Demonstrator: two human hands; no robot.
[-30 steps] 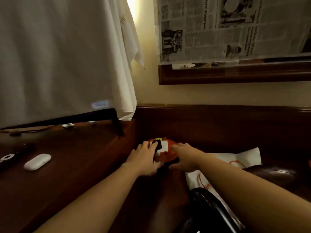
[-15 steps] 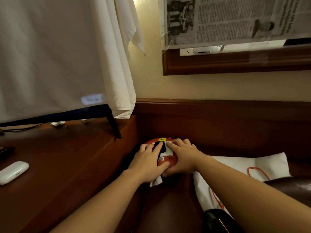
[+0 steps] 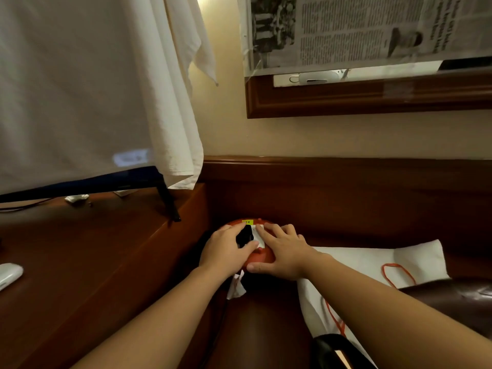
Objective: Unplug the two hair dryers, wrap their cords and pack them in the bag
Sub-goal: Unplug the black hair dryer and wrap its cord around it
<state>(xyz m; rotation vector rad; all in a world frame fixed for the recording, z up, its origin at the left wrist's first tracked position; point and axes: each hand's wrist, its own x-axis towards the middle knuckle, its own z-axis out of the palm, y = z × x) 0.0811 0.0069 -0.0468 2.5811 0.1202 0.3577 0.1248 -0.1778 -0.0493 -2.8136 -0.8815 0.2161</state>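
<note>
Red socket block (image 3: 259, 258), set in the corner just right of the counter (image 3: 87, 262): left hand (image 3: 226, 251) pinches the black plug (image 3: 244, 237) seated in it, right hand (image 3: 283, 253) lies flat, fingers straight, pressing the block; white bag (image 3: 372, 265) right of it.

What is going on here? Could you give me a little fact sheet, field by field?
Setting: dark wooden desk beside a lower wooden ledge.
Power block: round red extension socket with a white face.
Left hand: grips the black plug seated in the socket.
Right hand: rests flat on the socket, steadying it.
Bag: white paper bag with orange cord handles, lying to the right.
</note>
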